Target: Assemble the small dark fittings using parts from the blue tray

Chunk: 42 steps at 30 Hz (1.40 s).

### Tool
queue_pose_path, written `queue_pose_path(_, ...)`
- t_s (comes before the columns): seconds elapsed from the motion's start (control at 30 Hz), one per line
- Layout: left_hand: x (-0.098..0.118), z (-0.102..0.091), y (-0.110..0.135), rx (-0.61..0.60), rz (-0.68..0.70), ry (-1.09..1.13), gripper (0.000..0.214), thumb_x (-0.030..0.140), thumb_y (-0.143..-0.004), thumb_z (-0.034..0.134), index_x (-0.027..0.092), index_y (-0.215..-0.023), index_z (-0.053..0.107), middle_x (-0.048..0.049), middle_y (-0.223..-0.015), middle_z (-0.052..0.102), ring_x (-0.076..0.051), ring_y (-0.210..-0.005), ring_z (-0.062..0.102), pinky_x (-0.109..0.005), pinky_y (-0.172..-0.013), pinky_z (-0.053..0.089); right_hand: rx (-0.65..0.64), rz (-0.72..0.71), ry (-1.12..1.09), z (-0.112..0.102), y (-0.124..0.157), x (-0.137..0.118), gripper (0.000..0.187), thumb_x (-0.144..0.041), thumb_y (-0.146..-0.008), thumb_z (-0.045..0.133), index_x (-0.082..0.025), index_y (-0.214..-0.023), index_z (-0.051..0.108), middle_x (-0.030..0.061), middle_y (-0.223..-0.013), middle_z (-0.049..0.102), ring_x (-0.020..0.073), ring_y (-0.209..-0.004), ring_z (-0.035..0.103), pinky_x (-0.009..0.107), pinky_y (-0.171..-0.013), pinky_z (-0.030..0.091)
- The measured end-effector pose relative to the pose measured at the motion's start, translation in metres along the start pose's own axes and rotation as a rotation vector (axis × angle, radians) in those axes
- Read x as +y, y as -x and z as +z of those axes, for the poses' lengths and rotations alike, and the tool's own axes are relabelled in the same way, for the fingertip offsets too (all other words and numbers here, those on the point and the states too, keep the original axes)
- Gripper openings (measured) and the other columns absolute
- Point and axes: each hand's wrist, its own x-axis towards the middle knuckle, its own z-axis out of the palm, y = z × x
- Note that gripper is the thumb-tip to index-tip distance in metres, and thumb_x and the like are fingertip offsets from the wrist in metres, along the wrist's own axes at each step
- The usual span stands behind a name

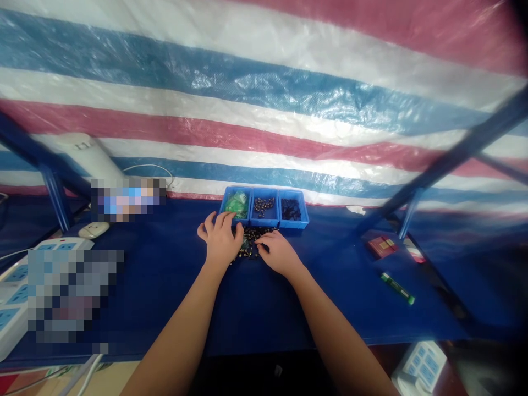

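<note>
Three joined blue bins stand at the back of the blue table. The left bin (226, 193) holds green, clear-looking pieces. Small brass-and-black parts (264, 206) lie in the middle bin, and dark thin pieces (291, 209) fill part of the right one. Just in front of the bins is a loose pile of small dark and brass parts (247, 250). My left hand (223, 237) is spread at the front of the left bin, its fingertips over the rim. At the pile's right side my right hand (280, 252) has its fingers curled together; anything between them is too small to make out.
A white power strip (12, 308) and blurred-out items lie on the left, near a white mouse-like object (94, 230). On the right are a red box (381, 246) and a green tube-like packet (397, 288). Blue frame bars slant at both sides.
</note>
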Motion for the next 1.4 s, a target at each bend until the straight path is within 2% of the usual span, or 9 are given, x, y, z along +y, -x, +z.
queue_pose_path(0.17, 0.001, 0.002, 0.002, -0.080, -0.070, -0.114, 0.040, 0.036, -0.090, 0.046, 0.020, -0.125, 0.058, -0.0128, -0.131, 0.056, -0.039, -0.130, 0.033, -0.063, -0.104, 0.014, 0.004, -0.019, 0.057, 0.001, 0.000, 0.000, 0.024, -0.012, -0.087, 0.054, -0.018, -0.101, 0.072, 0.0068, -0.096, 0.071, 0.0223, -0.092, 0.056, 0.036, -0.088, 0.045)
queue_pose_path(0.4, 0.000, 0.006, 0.004, -0.070, -0.056, -0.118, 0.040, 0.033, -0.087, 0.049, 0.020, -0.124, 0.057, -0.0147, -0.130, 0.056, -0.042, -0.129, 0.033, -0.067, -0.102, 0.015, 0.006, -0.039, 0.103, 0.003, 0.000, 0.003, 0.026, -0.010, -0.087, 0.054, -0.020, -0.103, 0.072, 0.0049, -0.102, 0.071, 0.0221, -0.092, 0.056, 0.038, -0.091, 0.043)
queue_pose_path(0.57, 0.004, 0.002, 0.002, 0.071, -0.037, -0.031, 0.038, 0.028, -0.085, 0.053, 0.016, -0.121, 0.057, -0.0171, -0.130, 0.055, -0.039, -0.128, 0.037, -0.060, -0.102, 0.021, -0.017, -0.017, 0.142, 0.004, 0.000, 0.005, 0.027, -0.009, -0.086, 0.056, -0.021, -0.104, 0.072, 0.0046, -0.103, 0.071, 0.0226, -0.094, 0.054, 0.038, -0.090, 0.042)
queue_pose_path(0.67, 0.006, -0.003, 0.002, 0.154, 0.068, 0.072, 0.029, 0.023, -0.086, 0.054, 0.017, -0.113, 0.061, -0.0143, -0.121, 0.061, -0.034, -0.122, 0.046, -0.053, -0.102, 0.027, -0.024, -0.009, 0.164, 0.004, 0.000, 0.004, 0.026, -0.010, -0.086, 0.055, -0.020, -0.105, 0.072, 0.0057, -0.099, 0.070, 0.0229, -0.094, 0.052, 0.037, -0.088, 0.042)
queue_pose_path(0.77, 0.006, -0.004, 0.004, 0.090, 0.250, 0.227, 0.019, 0.019, -0.087, 0.052, 0.019, -0.102, 0.064, -0.0086, -0.102, 0.068, -0.025, -0.103, 0.059, -0.043, -0.094, 0.040, -0.035, 0.019, 0.201, 0.003, 0.000, 0.002, 0.026, -0.014, -0.088, 0.054, -0.019, -0.107, 0.071, 0.0080, -0.094, 0.068, 0.0239, -0.094, 0.051, 0.037, -0.086, 0.041)
queue_pose_path(0.87, 0.007, 0.002, 0.010, -0.019, 0.365, 0.344, 0.020, 0.018, -0.088, 0.050, 0.019, -0.103, 0.065, -0.0058, -0.092, 0.071, -0.020, -0.084, 0.063, -0.034, -0.082, 0.049, -0.048, 0.033, 0.236, 0.002, 0.000, 0.001, 0.023, -0.018, -0.090, 0.053, -0.020, -0.102, 0.073, 0.0087, -0.092, 0.066, 0.0242, -0.094, 0.049, 0.037, -0.084, 0.040)
queue_pose_path(1.03, 0.010, 0.008, 0.016, -0.079, 0.365, 0.384, 0.023, 0.019, -0.090, 0.049, 0.020, -0.105, 0.065, -0.0060, -0.095, 0.072, -0.019, -0.086, 0.067, -0.032, -0.082, 0.053, -0.070, 0.065, 0.286, 0.001, 0.002, -0.002, 0.021, -0.022, -0.093, 0.051, -0.020, -0.093, 0.072, 0.0083, -0.087, 0.063, 0.0235, -0.091, 0.047, 0.036, -0.078, 0.036)
queue_pose_path(1.2, 0.010, 0.006, 0.015, -0.104, 0.342, 0.374, 0.022, 0.019, -0.091, 0.048, 0.020, -0.105, 0.065, -0.0056, -0.096, 0.073, -0.019, -0.086, 0.068, -0.032, -0.081, 0.054, -0.084, 0.073, 0.296, 0.001, 0.002, -0.004, 0.017, -0.029, -0.090, 0.057, -0.021, -0.089, 0.072, 0.0073, -0.087, 0.062, 0.0238, -0.094, 0.045, 0.036, -0.078, 0.033)
queue_pose_path(1.4, 0.010, 0.007, 0.015, -0.136, 0.330, 0.358, 0.022, 0.021, -0.092, 0.046, 0.021, -0.105, 0.065, -0.0052, -0.096, 0.073, -0.019, -0.085, 0.068, -0.032, -0.081, 0.054, -0.088, 0.059, 0.266, 0.000, 0.002, -0.004, 0.016, -0.024, -0.091, 0.054, -0.020, -0.089, 0.069, 0.0067, -0.089, 0.063, 0.0228, -0.093, 0.047, 0.035, -0.077, 0.034)
